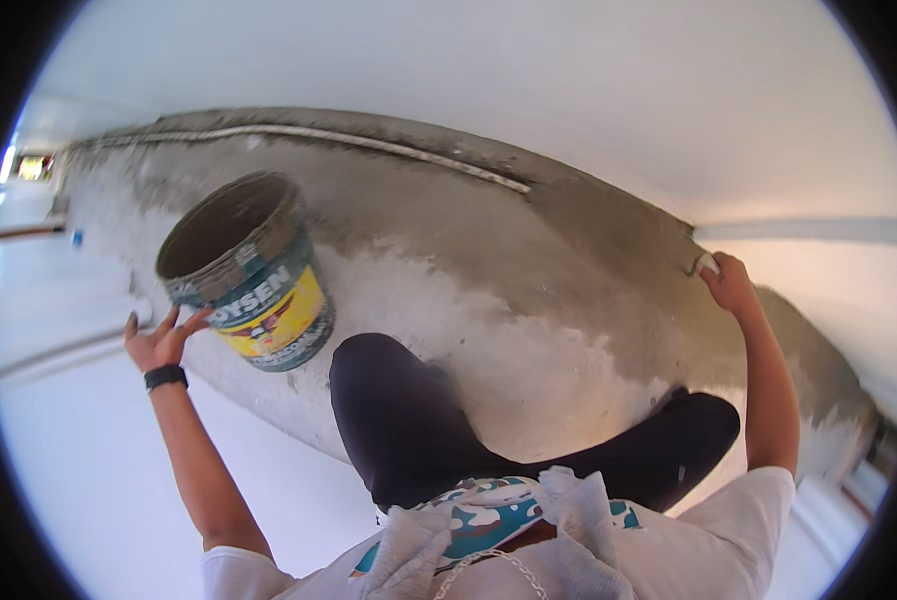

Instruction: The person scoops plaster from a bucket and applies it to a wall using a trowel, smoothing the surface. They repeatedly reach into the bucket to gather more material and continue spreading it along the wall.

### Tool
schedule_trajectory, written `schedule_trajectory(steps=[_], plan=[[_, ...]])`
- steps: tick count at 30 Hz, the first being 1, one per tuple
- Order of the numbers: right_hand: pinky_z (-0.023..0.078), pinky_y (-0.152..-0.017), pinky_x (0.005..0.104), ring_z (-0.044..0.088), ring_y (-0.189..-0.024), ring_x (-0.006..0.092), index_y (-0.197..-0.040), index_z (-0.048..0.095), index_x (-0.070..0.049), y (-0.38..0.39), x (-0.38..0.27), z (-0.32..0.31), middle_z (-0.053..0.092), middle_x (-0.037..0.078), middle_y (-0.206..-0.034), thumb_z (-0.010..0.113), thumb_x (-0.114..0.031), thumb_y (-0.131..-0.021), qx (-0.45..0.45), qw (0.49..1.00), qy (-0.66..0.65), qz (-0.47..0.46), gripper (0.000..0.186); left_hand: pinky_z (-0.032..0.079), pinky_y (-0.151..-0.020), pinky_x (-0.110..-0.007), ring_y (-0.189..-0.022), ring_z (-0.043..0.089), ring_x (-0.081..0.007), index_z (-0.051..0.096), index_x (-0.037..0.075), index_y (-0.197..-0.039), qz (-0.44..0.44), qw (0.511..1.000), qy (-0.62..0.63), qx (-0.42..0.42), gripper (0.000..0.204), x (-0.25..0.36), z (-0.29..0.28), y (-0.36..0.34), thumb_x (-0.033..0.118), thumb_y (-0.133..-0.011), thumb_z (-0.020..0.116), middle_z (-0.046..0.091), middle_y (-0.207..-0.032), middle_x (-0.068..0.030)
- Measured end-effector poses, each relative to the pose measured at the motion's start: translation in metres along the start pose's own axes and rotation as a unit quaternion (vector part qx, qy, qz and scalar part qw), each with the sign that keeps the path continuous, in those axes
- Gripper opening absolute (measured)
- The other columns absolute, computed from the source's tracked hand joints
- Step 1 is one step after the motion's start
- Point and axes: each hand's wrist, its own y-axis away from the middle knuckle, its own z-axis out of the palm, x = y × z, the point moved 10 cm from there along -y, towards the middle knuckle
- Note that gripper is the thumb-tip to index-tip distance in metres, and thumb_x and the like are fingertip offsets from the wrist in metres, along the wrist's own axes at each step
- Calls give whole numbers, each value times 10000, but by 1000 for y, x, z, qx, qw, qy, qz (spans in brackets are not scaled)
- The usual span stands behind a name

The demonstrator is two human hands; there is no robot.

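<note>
At the left, my left hand (pixel 163 343) is open with its fingers spread, the fingertips at the near side of a bucket (pixel 313 345). I cannot tell whether they press on it. The bucket is dark green with a yellow label, tilted in view, its rim and inner wall smeared with grey cement. Far to the right, my right hand (pixel 733 285) is closed around a pale-handled trowel (pixel 708 263) beside the foot of the wall. A thin curved neck shows past the fingers; its blade is hard to make out against the grey cement.
A white wall (pixel 488 90) curves along the far side, with a pale pipe (pixel 388 148) lying along its foot. Damp dark cement (pixel 588 230) borders the wall; the nearer floor (pixel 488 330) is lighter and dusty. My bent knees in dark trousers (pixel 398 400) are between my arms.
</note>
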Motion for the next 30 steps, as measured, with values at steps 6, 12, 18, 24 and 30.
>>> schedule_trajectory(steps=[6, 12, 18, 24, 30], plan=[[526, -819, 497, 674, -919, 459, -996, 695, 45, 129, 144, 65, 695, 291, -927, 710, -363, -847, 78, 985, 37, 149, 436, 112, -1118, -799, -1495, -238, -418, 80, -4, -1587, 73, 995, -12, -72, 907, 18, 20, 17, 368, -914, 559, -229, -1621, -256], [500, -478, 349, 626, -552, 235, -970, 629, 29, 284, 271, 185, 629, 149, -703, 666, -371, -945, 89, 918, -194, 335, 402, 112, -1108, -823, -1521, -68, -448, 123, -25, -1575, 131, 987, 15, -91, 791, 32, -20, 53, 286, -953, 498, -55, -1650, -246], [489, -483, 362, 625, -547, 222, -951, 628, 14, 314, 272, 186, 642, 120, -701, 648, -408, -956, 106, 906, -202, 356, 423, 143, -1087, -846, -1511, -14, -484, 157, 15, -1570, 129, 990, 31, -38, 719, 72, -54, 19, 366, -1006, 432, -11, -1646, -245], [550, -696, 483, 699, -770, 434, -898, 679, 77, 314, 267, 159, 686, 312, -843, 669, -499, -889, 274, 876, -43, 395, 575, 224, -1091, -819, -1503, 24, -468, 187, 16, -1565, 85, 995, 22, 39, 701, 110, -79, -36, 377, -1018, 437, 39, -1630, -251], [539, -811, 513, 683, -938, 468, -987, 683, 93, 330, 323, 139, 696, 307, -974, 649, -460, -894, 289, 782, -142, 534, 562, 264, -1132, -715, -1468, 178, -462, 384, -9, -1502, 17, 992, -38, 116, 702, 94, -89, -10, 481, -1004, 456, 244, -1592, -256]])
